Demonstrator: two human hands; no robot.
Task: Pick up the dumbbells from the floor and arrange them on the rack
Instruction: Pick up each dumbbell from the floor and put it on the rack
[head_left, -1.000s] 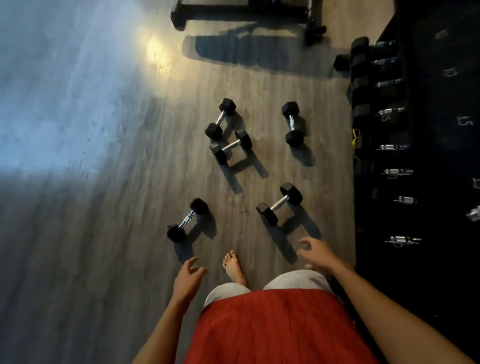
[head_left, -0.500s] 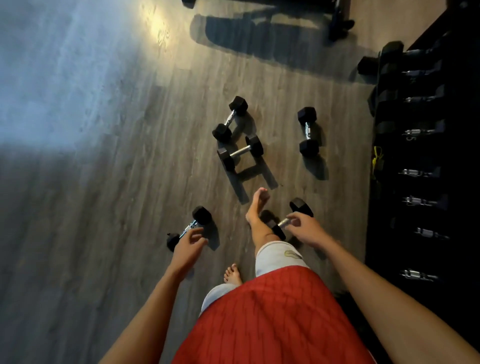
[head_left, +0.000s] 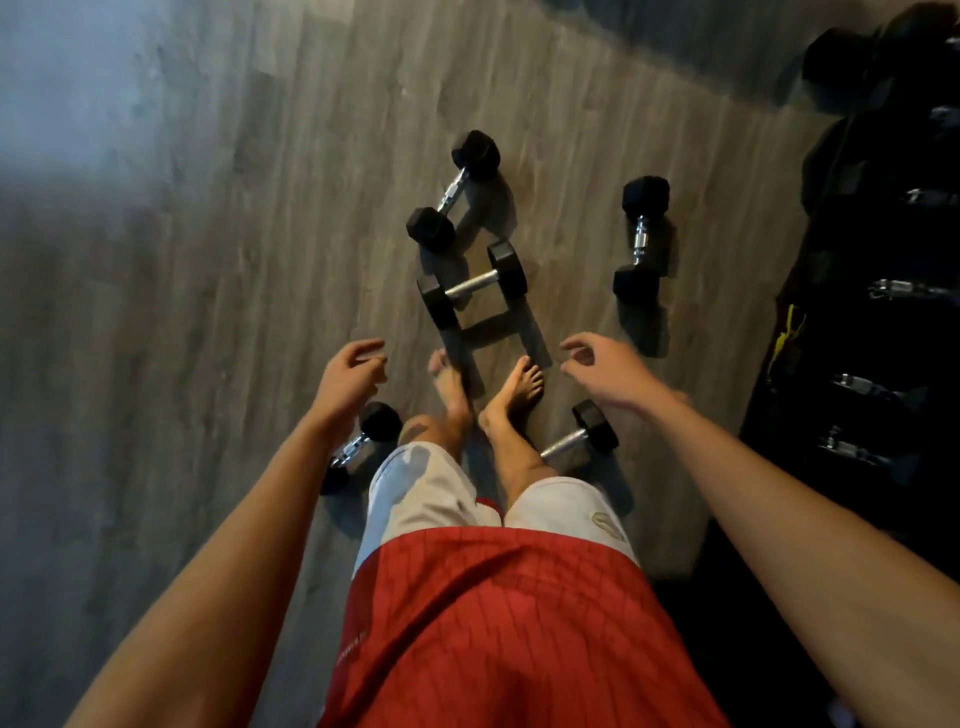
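Wood floor (head_left: 208, 338), feet (head_left: 511, 395) now between two dumbbells (head_left: 584, 434), hands (head_left: 345, 376) further forward, loose, empty.

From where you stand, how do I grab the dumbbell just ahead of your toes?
Grip the dumbbell by its chrome handle, right hand coming down from above: the hex heads hold the bar off the floor, leaving room underneath.

Floor (head_left: 208, 364): grey wood-look planks, pale glare at far left.
Far dumbbell (head_left: 454, 192): lies slantwise, black hex heads, metal handle.
Middle dumbbell (head_left: 472, 283): just nearer, close beside it.
Right dumbbell (head_left: 641, 239): apart, toward the dark rack (head_left: 857, 338) at right.
Near-left dumbbell (head_left: 358, 448): partly hidden by a forearm.
Near-right dumbbell (head_left: 579, 439): partly behind a leg.
Bare feet (head_left: 514, 395): standing between the two near ones.
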